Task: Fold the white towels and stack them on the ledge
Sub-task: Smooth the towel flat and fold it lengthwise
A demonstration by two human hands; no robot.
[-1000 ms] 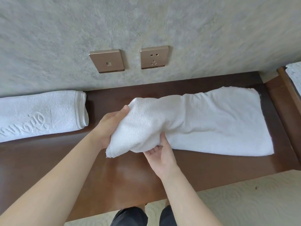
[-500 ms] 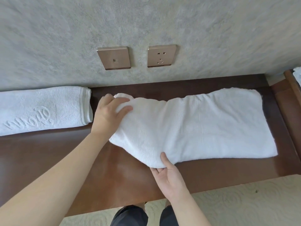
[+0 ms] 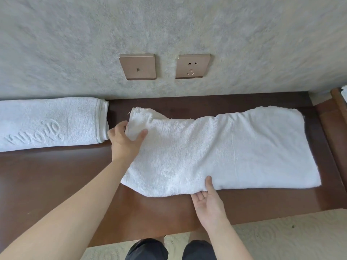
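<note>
1. Head view: a white towel (image 3: 216, 152) lies spread lengthwise on the dark wooden ledge (image 3: 56, 184), below 2 wall plates (image 3: 138, 67).
2. Left hand (image 3: 124, 141) pinches the towel's left end, thumb on top.
3. Right hand (image 3: 208, 203) grips the towel's near edge, thumb on top, fingers beneath.
4. A folded towel (image 3: 50, 124) sits left of the spread towel, near it.
</note>
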